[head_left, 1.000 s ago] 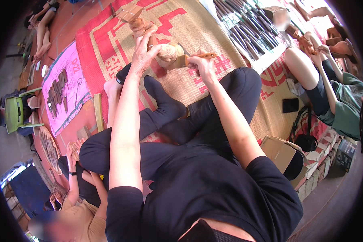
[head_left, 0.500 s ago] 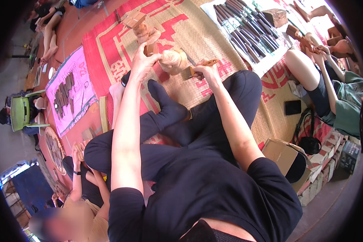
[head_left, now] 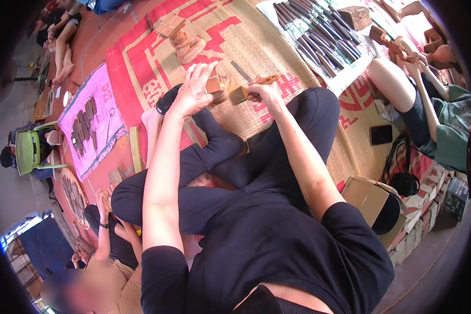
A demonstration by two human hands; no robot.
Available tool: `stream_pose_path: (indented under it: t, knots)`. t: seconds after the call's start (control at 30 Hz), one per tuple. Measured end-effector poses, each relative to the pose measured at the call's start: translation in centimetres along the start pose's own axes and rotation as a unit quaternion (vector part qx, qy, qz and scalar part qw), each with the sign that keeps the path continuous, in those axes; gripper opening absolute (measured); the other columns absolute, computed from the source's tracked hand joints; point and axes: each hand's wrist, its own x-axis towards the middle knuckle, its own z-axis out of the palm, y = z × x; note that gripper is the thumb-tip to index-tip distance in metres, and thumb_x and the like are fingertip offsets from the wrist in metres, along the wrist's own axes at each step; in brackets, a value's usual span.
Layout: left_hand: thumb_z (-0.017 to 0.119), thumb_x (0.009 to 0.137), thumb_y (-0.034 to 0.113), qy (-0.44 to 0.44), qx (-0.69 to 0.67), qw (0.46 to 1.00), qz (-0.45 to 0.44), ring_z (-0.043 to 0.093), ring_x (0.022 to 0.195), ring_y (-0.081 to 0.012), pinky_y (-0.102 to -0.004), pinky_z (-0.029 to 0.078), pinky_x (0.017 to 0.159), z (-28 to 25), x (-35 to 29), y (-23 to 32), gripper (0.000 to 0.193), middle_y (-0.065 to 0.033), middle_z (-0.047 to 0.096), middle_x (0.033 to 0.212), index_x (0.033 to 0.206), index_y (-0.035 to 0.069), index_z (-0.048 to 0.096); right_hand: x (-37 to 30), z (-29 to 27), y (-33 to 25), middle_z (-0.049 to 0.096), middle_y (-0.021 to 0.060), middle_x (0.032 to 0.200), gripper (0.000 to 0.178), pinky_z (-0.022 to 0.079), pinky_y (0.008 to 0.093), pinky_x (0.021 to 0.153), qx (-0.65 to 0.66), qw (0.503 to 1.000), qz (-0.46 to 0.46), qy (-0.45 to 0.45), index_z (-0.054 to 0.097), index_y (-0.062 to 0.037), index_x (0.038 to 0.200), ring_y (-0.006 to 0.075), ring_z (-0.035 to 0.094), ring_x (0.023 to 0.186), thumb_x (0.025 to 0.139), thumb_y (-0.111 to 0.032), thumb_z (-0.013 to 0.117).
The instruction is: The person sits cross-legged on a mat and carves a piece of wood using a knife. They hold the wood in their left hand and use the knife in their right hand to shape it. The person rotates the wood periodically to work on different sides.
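Note:
My left hand (head_left: 192,91) has its fingers stretched out and spread beside a small wooden carving (head_left: 223,89). The thumb reaches the side of the carving's squared brown block base, which faces that hand; how firmly they touch is unclear. My right hand (head_left: 265,93) is closed around a flat brush (head_left: 240,94) with a wooden handle, its bristle end pointing left toward the carving. A second, paler carving (head_left: 187,47) on a block base lies on the mat beyond my left hand. Between the hands and the tool rows, a flat grey metal strip (head_left: 240,70) rests on the mat.
A woven red-and-tan mat (head_left: 277,47) lies under the work. Many dark-handled carving tools (head_left: 319,39) sit on a white cloth at far right, others on a pink cloth (head_left: 97,94) at left. A phone (head_left: 381,135) and cardboard box (head_left: 363,199) lie right; people sit both sides.
My left hand has let go of its pinch on the block base and spread its fingers. The carving has turned, showing more of its base. My right hand keeps the brush, slightly lower.

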Motion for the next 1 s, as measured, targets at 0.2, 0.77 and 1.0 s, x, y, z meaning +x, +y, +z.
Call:
stream_pose_path:
  t: [0.2,0.77,1.0]
  knots:
    - [0.067,0.082,0.050,0.099,0.007,0.992,-0.074,0.035,0.133,-0.0351,-0.0465,0.035,0.109,1.5,0.2,2.6,0.069,-0.0121,0.047,0.134,0.136,0.012,0.046,2.1,0.8,0.7,0.065,0.0085,0.070,0.014,0.052,0.0245,0.053,0.018,0.999,-0.029,0.042,0.061,-0.0006,0.080,0.0135,0.064,0.058,0.076,-0.008,0.071]
    - [0.057,0.093,0.039,0.173,-0.017,0.984,-0.044,0.039,0.131,-0.0371,-0.0458,0.034,0.109,3.0,0.2,1.4,0.048,-0.0128,0.051,0.132,0.134,0.013,0.051,1.3,2.9,3.2,0.064,0.0085,0.066,0.012,0.051,0.0264,0.051,0.051,0.996,0.008,0.070,0.058,-0.0029,0.079,0.0146,0.061,0.053,0.078,-0.007,0.070]
    - [0.059,0.092,0.035,0.229,-0.038,0.972,-0.032,0.043,0.126,-0.0361,-0.0448,0.038,0.105,3.6,0.4,1.0,0.043,-0.0131,0.055,0.125,0.129,0.013,0.055,2.9,1.9,1.8,0.065,0.0114,0.078,0.016,0.052,0.0268,0.059,0.223,0.959,-0.128,0.122,0.057,0.0005,0.089,0.0154,0.063,0.062,0.079,-0.001,0.070]
